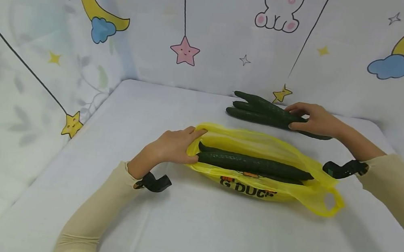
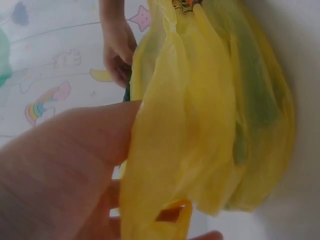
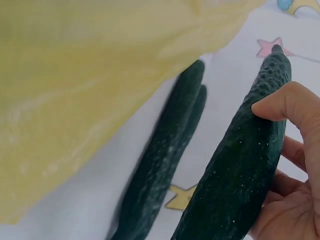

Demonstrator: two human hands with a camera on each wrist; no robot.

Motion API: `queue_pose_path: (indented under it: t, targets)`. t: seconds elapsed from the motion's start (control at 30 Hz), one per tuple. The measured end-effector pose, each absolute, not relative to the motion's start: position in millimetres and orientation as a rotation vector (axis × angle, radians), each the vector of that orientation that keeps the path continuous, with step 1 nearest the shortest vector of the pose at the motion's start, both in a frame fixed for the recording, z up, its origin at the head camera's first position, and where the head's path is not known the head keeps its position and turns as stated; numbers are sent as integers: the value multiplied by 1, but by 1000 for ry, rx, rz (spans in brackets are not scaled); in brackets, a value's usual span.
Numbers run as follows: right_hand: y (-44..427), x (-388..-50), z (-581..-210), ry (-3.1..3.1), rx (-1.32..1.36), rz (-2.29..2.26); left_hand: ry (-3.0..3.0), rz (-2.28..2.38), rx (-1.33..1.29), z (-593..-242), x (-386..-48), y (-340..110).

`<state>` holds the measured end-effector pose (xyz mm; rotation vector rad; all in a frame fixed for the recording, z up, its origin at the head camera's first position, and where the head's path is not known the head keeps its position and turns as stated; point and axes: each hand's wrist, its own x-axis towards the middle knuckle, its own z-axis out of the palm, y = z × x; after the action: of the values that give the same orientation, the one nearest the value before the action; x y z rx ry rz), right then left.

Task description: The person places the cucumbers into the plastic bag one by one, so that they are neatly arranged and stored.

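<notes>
A yellow plastic bag [image 1: 259, 137] lies open on its side, with dark green cucumbers [image 1: 249, 164] inside. The left hand [image 1: 176, 144] pinches the bag's left rim between thumb and fingers; in the left wrist view this hand [image 2: 75, 160] is partly behind the yellow film [image 2: 200, 110]. Behind the bag, the right hand [image 1: 316, 120] grips one cucumber [image 1: 259, 102], its left end raised over other cucumbers [image 1: 250, 116] on the table. The right wrist view shows the thumb and fingers of that hand [image 3: 295, 165] around the cucumber [image 3: 235, 155], apart from two others [image 3: 160, 150].
The white-covered table [image 1: 206, 232] extends in front of the bag. A patterned cloth backdrop [image 1: 219, 22] stands behind the table and at the left. The bag's handle loop [image 1: 336, 208] spreads on the table at the right, below the right forearm.
</notes>
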<state>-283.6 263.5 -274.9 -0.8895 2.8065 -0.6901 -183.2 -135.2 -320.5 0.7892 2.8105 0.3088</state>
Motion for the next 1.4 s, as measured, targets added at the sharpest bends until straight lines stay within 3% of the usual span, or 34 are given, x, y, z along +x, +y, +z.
queue_pose_path:
  t: [0.7, 1.4]
  targets:
    - [232, -234, -249, 2807, -1065, -973, 2837, 303, 811, -322, -184, -135]
    - [185, -196, -255, 2518, -1298, -1404, 2853, 289, 823, -323, -183, -136]
